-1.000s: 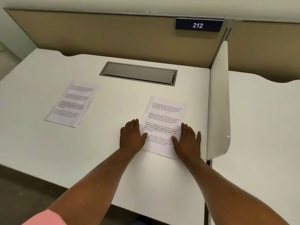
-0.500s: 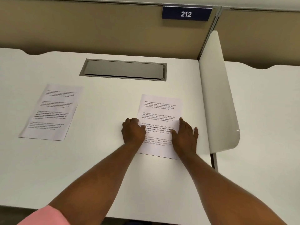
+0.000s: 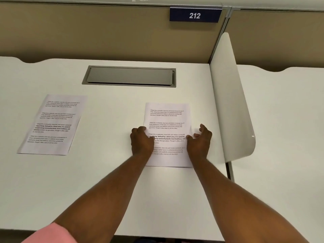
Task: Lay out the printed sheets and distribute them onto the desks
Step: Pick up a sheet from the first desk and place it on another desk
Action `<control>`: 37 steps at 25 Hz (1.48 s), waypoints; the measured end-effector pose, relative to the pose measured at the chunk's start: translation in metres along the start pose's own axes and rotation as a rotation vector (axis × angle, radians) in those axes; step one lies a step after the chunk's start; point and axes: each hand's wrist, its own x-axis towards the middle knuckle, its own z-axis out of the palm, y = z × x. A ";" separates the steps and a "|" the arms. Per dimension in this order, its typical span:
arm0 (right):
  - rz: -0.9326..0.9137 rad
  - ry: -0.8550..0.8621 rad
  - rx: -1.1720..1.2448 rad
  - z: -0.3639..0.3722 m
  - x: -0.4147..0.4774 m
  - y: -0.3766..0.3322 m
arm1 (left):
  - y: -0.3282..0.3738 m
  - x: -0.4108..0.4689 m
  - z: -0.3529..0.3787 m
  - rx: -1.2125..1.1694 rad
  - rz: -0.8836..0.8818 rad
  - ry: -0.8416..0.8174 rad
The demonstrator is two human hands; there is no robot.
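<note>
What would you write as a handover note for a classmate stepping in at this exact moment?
Left hand: fingers curled, gripping the left edge of the right sheet.
Right hand: fingers curled at that sheet's right edge.
Sheets: the right sheet lies flat near the white divider; the left sheet lies flat, untouched, on the same desk.
Done: two sheets laid out.
Left: the neighbouring desk shows no sheet.

Blue plate on far partition, right of centre: white "212". Right sheet, near the divider: paragraphs begin "Village life is a peaceful, close-knit…"; bold line partly legible, "community bonds, local traditions". Left sheet: print too blurred to read
</note>
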 end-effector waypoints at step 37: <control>-0.077 -0.303 0.189 -0.167 -0.102 0.045 | -0.030 -0.199 -0.042 -0.558 -0.132 0.043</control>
